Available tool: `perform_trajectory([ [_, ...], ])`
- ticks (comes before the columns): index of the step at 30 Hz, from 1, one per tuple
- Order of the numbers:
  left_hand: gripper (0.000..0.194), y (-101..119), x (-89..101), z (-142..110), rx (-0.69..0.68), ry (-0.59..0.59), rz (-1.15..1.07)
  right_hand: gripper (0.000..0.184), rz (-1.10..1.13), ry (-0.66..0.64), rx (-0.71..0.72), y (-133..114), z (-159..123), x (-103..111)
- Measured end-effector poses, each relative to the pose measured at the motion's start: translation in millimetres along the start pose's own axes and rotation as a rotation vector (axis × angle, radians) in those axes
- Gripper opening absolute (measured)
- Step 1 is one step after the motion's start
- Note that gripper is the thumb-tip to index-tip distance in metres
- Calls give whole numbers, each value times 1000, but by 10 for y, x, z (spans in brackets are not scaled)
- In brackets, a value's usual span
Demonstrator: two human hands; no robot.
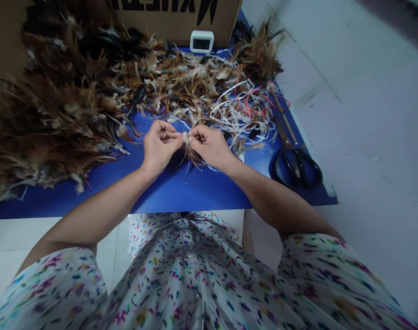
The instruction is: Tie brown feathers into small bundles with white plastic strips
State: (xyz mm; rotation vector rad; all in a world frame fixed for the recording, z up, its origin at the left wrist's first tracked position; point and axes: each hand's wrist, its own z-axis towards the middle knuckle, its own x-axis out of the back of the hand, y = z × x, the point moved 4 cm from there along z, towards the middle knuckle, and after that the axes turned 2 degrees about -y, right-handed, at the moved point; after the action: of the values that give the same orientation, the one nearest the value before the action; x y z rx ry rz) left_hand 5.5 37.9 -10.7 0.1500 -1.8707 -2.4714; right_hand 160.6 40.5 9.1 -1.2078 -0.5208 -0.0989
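Note:
Between my two hands is a small bunch of brown feathers (192, 156), its pale fluffy base up and its tips hanging down toward me. My left hand (161, 145) pinches at the base from the left, thumb against fingertips. From the other side my right hand (210, 145) pinches the same base, fingers curled. Whether a thread or ribbon lies in the fingertips is too small to tell. Just behind the hands spreads a heap of loose brown feathers (181, 82). A tangle of white ribbon (234, 112) lies beyond my right hand, mixed with red string (255, 107).
Black-handled scissors (295, 168) lie at the right of the blue table (195, 190), blades pointing away, beside a thin wooden stick (286, 117). Big feather bunches (54, 123) fill the left side. A small white digital clock (202, 42) stands before a cardboard box (174, 23).

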Motion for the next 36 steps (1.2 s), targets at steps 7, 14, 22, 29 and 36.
perform_trajectory([
  [7,52,-4,-11,-16,24,-64,-77,7,-57,24,3,-53,-8,50],
  [14,44,21,-1,-5,27,-73,-90,7,-147,78,71,-115,-16,108],
  [22,39,26,24,10,9,-63,-93,9,-343,160,209,-111,-26,157],
  [29,40,28,35,17,44,-50,-79,10,-355,152,193,-116,-21,186],
  [36,45,30,33,14,109,-14,-101,10,-305,136,120,-149,-27,190],
])
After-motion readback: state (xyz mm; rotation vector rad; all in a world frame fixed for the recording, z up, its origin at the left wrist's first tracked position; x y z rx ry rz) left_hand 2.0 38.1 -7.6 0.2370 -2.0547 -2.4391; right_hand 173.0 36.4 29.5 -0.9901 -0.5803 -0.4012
